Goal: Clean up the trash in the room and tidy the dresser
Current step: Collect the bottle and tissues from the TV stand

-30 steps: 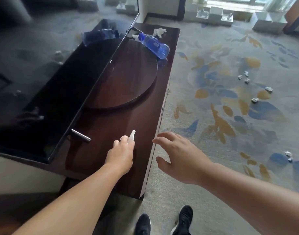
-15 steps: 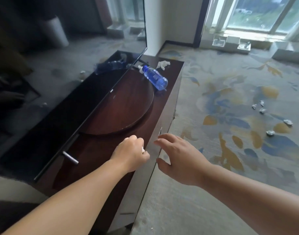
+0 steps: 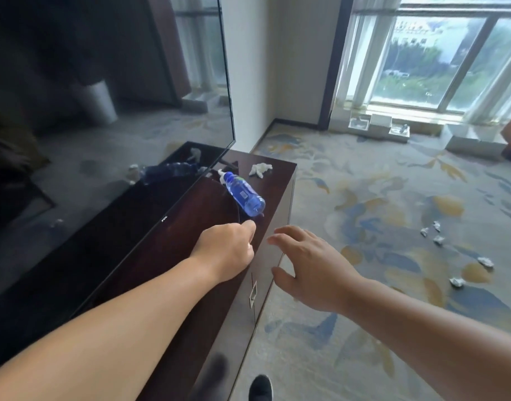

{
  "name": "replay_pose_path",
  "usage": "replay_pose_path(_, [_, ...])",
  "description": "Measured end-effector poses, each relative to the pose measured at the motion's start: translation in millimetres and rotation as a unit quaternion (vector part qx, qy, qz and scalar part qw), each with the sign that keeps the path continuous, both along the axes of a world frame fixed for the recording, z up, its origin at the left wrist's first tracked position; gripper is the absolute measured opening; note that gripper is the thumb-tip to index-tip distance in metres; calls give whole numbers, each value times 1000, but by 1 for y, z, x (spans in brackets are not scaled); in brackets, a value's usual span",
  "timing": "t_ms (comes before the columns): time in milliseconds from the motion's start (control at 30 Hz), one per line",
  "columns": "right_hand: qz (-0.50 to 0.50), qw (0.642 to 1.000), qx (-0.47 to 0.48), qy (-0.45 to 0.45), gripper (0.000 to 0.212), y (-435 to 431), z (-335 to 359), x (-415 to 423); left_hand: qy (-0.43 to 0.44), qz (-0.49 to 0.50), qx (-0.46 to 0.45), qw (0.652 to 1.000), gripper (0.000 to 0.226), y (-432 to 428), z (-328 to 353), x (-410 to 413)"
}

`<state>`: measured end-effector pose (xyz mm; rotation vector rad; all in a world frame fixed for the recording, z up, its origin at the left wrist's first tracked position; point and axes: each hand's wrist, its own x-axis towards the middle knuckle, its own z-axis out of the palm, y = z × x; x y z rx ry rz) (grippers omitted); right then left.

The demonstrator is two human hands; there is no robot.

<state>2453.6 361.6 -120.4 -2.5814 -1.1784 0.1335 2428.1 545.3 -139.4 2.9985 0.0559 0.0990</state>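
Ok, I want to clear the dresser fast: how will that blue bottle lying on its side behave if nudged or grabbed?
The blue bottle lies on its side near the front edge of the dresser, so a nudge would probably roll it, perhaps off. It looks like thin see-through plastic, so likely light and apt to dent if squeezed.

Under the left fingers (image 3: 247,227) the dresser's surface (image 3: 277,185) is dark wood, polished to a reflective gloss. Just beyond those fingers lies a bottle (image 3: 244,195) of smooth, shiny, see-through blue plastic; farther on, crumpled white tissue paper (image 3: 260,170). Left of them the TV screen (image 3: 103,140) is glossy black, mirror-like. Below the right fingers (image 3: 292,237) a drawer pull (image 3: 253,293) looks metallic; the carpet (image 3: 364,183) to their right is matt, woven.
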Motion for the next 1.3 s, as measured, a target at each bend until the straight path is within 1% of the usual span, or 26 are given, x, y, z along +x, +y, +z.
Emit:
replay_pose_path(100, [-2, 1000, 0, 0, 51, 16, 1, 39, -3, 5, -4, 1000, 11, 19, 6, 44])
replay_pose_path(300, [-5, 1000, -19, -8, 51, 53, 14, 122, 20, 17, -24, 999, 6, 53, 12, 129])
replay_pose_path(567, [19, 999, -25, 6, 50, 84, 9, 204, 41, 51, -34, 997, 7, 83, 0, 198])
replay_pose_path(767, [76, 996, -31, 20, 51, 98, -12, 273, 64, 110, -52, 990, 17, 92, -22, 241])
replay_pose_path(933, [133, 990, -34, 35, 52, 107, -32, 342, 104, 190, -66, 974, 24, 90, -37, 281])
replay_pose_path(1067, [169, 984, -30, 51, 52, 110, -45, 389, 144, 232, -73, 959, 27, 81, -42, 312])
replay_pose_path(1300, [208, 975, -38, 73, 53, 129, -61, 434, 144, 269, -91, 948, 28, 79, -47, 339])
